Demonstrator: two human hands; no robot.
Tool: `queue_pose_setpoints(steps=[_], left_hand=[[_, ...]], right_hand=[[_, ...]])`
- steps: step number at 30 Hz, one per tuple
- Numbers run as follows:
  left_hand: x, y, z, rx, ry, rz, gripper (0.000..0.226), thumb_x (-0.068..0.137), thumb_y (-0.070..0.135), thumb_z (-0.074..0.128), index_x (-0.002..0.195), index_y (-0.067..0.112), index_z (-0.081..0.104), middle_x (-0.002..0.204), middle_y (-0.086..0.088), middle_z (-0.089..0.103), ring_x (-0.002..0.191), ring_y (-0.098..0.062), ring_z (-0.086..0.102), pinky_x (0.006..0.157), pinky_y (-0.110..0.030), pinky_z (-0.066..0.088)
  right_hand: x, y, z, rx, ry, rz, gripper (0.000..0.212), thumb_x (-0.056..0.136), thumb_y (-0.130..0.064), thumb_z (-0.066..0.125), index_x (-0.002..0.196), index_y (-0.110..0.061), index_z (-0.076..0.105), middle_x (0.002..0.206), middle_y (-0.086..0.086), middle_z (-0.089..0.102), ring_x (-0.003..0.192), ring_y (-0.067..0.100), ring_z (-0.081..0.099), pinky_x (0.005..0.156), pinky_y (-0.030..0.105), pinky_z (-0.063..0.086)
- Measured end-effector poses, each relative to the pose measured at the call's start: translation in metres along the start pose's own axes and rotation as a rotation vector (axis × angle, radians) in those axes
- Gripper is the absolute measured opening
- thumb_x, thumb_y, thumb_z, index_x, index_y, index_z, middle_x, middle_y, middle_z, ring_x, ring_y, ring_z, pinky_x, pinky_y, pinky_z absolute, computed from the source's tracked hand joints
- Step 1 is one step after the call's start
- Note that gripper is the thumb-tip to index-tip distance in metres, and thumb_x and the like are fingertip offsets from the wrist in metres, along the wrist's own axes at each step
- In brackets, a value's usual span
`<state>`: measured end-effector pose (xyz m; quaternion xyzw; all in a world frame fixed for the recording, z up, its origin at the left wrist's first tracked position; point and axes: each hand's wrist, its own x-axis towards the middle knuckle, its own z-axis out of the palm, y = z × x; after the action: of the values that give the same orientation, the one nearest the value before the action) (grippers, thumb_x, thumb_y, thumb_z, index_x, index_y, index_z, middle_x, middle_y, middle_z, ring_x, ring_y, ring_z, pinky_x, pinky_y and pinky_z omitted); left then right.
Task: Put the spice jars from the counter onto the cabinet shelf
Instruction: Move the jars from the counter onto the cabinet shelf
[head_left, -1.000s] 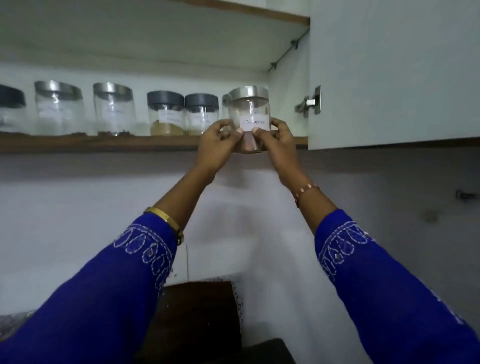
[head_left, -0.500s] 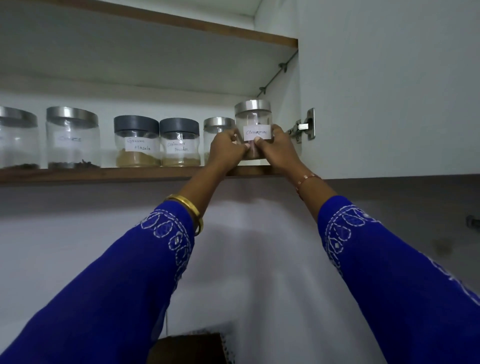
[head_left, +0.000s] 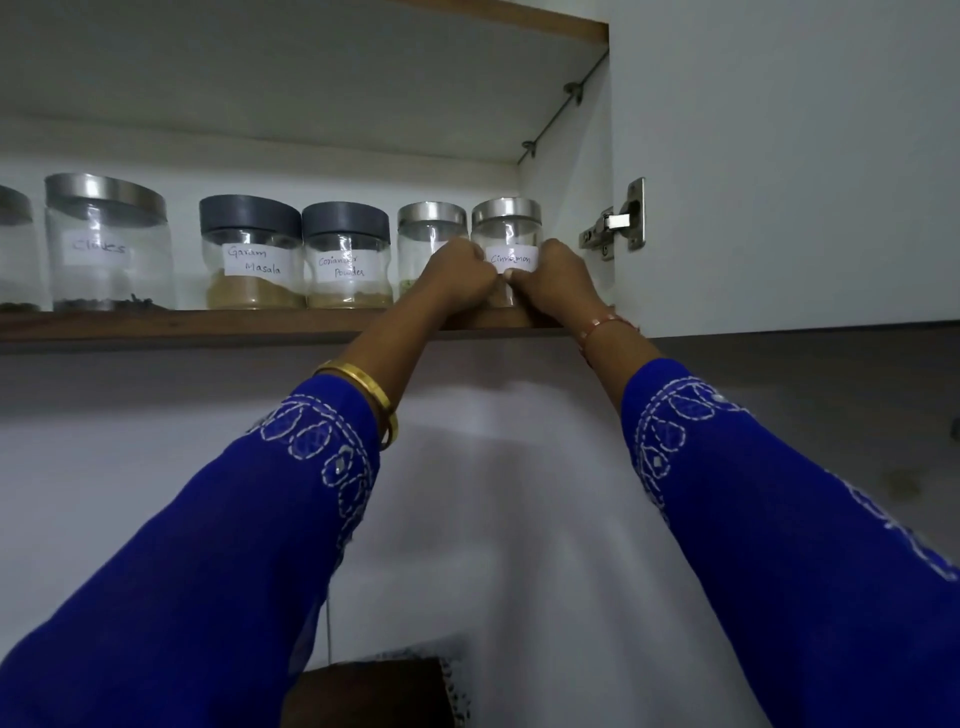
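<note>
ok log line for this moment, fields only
step: setting cinnamon jar on shelf | left hand: gripping jar | right hand: gripping jar | position: right end, beside steel-lid jar

Six spice jars (head_left: 252, 253) on one shelf (head_left: 182, 325); two hands (head_left: 460, 278).
</note>
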<state>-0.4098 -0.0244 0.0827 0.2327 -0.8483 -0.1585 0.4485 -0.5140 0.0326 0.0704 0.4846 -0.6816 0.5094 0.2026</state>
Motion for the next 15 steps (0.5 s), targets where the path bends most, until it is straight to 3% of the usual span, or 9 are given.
queue_pose_setpoints(steps=[3, 6, 9, 12, 13, 15], left_hand=[[0.0054, 0.0008, -0.0007, 0.032, -0.031, -0.044, 0.028, 0.089, 0.004, 0.042, 0.063, 0.015, 0.047, 0.067, -0.001, 0.047, 0.06, -0.011, 0.043, 0.059, -0.023, 0.04], [0.0065, 0.0019, -0.0027, 0.034, -0.045, -0.07, 0.033, 0.091, 0.004, 0.04, 0.062, 0.02, 0.04, 0.066, 0.002, 0.042, 0.061, -0.011, 0.042, 0.059, -0.019, 0.038], [0.0045, -0.0009, -0.0035, 0.053, -0.063, -0.076, 0.028, 0.091, 0.002, 0.04, 0.066, 0.013, 0.048, 0.077, -0.008, 0.053, 0.069, -0.018, 0.046, 0.061, -0.023, 0.041], [0.0016, -0.0027, -0.003, 0.036, -0.053, -0.042, 0.023, 0.085, -0.004, 0.043, 0.093, -0.011, 0.063, 0.103, -0.027, 0.061, 0.084, -0.024, 0.05, 0.071, -0.032, 0.043], [0.0005, -0.0035, -0.0025, 0.017, -0.042, -0.031, 0.021, 0.084, -0.004, 0.043, 0.089, -0.009, 0.063, 0.096, -0.025, 0.062, 0.087, -0.023, 0.049, 0.07, -0.029, 0.041], [-0.0026, -0.0043, -0.0021, -0.028, -0.006, -0.035, 0.022, 0.084, -0.003, 0.043, 0.076, 0.008, 0.06, 0.083, -0.01, 0.059, 0.095, -0.021, 0.051, 0.073, -0.026, 0.042]], right_hand=[[0.0011, -0.0039, 0.0005, -0.032, -0.002, 0.006, 0.047, 0.087, -0.021, 0.063, 0.125, 0.001, 0.047, 0.13, 0.017, 0.055, 0.119, 0.029, 0.052, 0.088, 0.028, 0.042], [0.0023, -0.0083, -0.0003, -0.068, -0.028, 0.004, 0.049, 0.086, -0.022, 0.065, 0.124, 0.002, 0.048, 0.13, 0.017, 0.054, 0.12, 0.029, 0.052, 0.09, 0.029, 0.042], [0.0033, -0.0069, 0.0002, -0.102, -0.04, 0.001, 0.047, 0.084, -0.022, 0.067, 0.121, 0.003, 0.051, 0.127, 0.018, 0.057, 0.118, 0.029, 0.054, 0.087, 0.028, 0.042], [0.0015, -0.0037, 0.0025, -0.096, -0.016, 0.004, 0.041, 0.082, -0.018, 0.068, 0.114, 0.005, 0.057, 0.119, 0.02, 0.061, 0.112, 0.03, 0.058, 0.073, 0.023, 0.042], [0.0006, -0.0031, 0.0024, -0.082, -0.008, 0.005, 0.039, 0.083, -0.017, 0.067, 0.114, 0.005, 0.057, 0.119, 0.02, 0.061, 0.112, 0.029, 0.058, 0.069, 0.021, 0.041], [-0.0045, -0.0044, -0.001, -0.016, 0.015, 0.021, 0.039, 0.085, -0.013, 0.064, 0.118, 0.005, 0.055, 0.124, 0.019, 0.059, 0.115, 0.028, 0.056, 0.075, 0.022, 0.045]])
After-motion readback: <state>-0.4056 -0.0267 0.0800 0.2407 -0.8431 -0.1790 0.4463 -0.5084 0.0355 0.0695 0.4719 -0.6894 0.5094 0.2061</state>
